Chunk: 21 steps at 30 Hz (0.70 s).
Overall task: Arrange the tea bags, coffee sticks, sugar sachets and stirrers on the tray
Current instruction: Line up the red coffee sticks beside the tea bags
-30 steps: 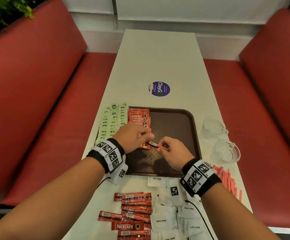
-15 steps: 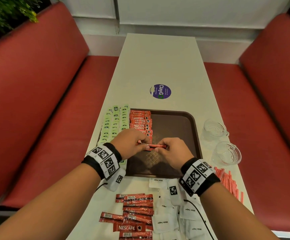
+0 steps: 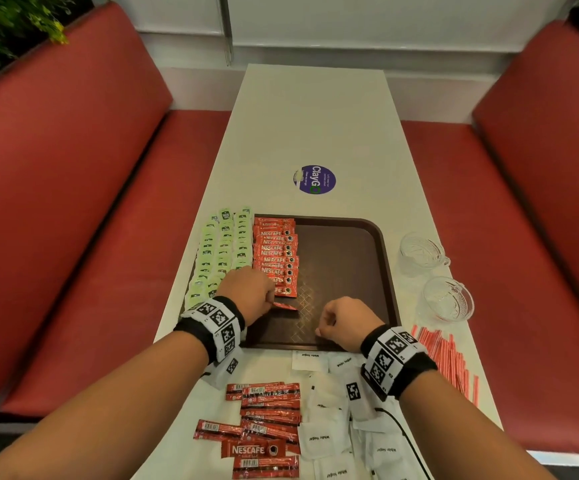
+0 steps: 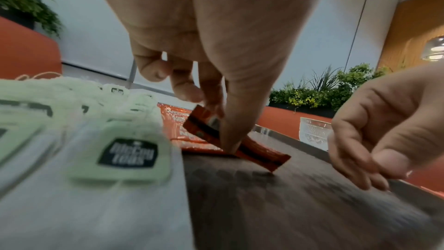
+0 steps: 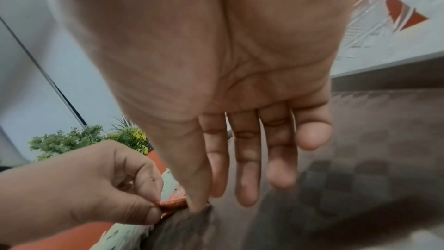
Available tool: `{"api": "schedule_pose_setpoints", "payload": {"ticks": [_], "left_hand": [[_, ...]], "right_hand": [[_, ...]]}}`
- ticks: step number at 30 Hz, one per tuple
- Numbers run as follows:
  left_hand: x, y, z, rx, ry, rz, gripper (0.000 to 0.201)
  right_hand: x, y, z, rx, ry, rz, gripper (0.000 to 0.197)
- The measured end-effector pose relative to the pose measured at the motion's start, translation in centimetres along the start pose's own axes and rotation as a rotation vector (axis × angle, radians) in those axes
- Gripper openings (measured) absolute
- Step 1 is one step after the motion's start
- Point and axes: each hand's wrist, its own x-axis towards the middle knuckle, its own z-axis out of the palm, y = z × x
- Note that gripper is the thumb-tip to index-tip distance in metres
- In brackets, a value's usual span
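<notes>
A brown tray (image 3: 350,258) holds a row of red coffee sticks (image 3: 276,251), with green tea bags (image 3: 222,251) lined along its left side. My left hand (image 3: 271,303) pinches one red coffee stick (image 3: 286,306) by its left end, at the near end of that row. In the left wrist view the stick (image 4: 259,151) slopes down with its far tip touching the tray. My right hand (image 3: 322,329) hovers over the tray's near part, fingers relaxed and empty (image 5: 240,187).
Loose coffee sticks (image 3: 267,420) and white sugar sachets (image 3: 329,441) lie on the table in front of the tray. Red-and-white stirrers (image 3: 443,358) lie at the right edge. Two glass cups (image 3: 419,252) (image 3: 449,299) stand right of the tray. Red benches flank the table.
My right hand has let go of the coffee stick and drawn back toward the tray's near edge. The left hand keeps the stick and has lowered it onto the tray.
</notes>
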Motion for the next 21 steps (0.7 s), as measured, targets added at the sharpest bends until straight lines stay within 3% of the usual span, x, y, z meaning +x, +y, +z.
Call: {"api": "schedule_pose_setpoints", "payload": {"ticks": [7, 21], "left_hand": [[0.2, 0.4, 1.3, 0.088, -0.197, -0.055, 0.013], [1.3, 0.1, 0.6, 0.056, -0.141, -0.084, 0.011]], "right_hand": [[-0.4, 0.2, 0.7, -0.075, -0.109, -0.049, 0.006], [-0.5, 0.1, 1.3, -0.122, -0.091, -0.049, 0.010]]}}
